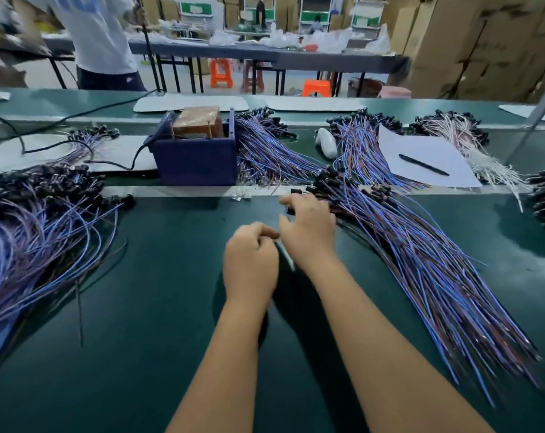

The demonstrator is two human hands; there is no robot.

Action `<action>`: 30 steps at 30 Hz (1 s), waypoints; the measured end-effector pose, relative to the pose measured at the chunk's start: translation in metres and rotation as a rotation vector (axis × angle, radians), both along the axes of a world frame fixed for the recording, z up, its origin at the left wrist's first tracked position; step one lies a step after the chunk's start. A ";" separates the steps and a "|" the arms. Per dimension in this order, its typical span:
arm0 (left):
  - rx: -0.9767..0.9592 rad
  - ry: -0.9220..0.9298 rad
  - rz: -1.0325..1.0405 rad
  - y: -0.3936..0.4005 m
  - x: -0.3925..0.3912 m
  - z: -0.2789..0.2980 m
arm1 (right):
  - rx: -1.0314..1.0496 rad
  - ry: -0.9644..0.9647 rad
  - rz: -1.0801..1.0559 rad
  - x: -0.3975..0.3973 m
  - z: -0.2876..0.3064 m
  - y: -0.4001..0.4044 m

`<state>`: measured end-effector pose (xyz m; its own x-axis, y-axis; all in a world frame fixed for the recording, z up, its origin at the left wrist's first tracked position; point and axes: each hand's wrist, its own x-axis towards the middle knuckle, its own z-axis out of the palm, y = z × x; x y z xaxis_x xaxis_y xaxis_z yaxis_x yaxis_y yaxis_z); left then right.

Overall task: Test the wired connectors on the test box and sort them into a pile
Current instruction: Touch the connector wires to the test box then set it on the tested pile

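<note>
Left hand (251,257) grip curled beside right hand (308,228) atop wired connectors (421,264).

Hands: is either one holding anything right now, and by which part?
Left hand looks curled on blurred wire; which part, unclear. Right hand touches pile; grip unclear.

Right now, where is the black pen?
In the head view, the black pen lies on a white sheet of paper at the far right of the bench, between two wire bundles, right of the blue test box.

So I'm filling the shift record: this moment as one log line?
left hand: curled, contents unclear | right hand: reaching into right wire pile | test box: untouched
</note>
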<state>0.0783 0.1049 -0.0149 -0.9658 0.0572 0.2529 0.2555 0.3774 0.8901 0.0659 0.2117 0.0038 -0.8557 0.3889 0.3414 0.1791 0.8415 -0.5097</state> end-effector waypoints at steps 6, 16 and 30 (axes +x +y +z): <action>-0.326 0.048 0.423 -0.097 -0.038 0.002 | -0.198 -0.046 0.344 -0.021 -0.014 -0.084; -0.669 -0.308 0.448 -0.151 -0.082 0.016 | -0.162 -0.098 0.384 -0.030 -0.025 -0.097; -0.480 -0.110 0.513 -0.150 -0.085 -0.005 | -0.295 -0.048 0.399 -0.023 -0.023 -0.099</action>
<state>-0.0066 -0.0448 -0.0194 -0.9194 -0.3306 0.2129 -0.1412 0.7829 0.6059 0.0427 0.1124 -0.0189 -0.9694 0.1025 0.2230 -0.0984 0.6703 -0.7355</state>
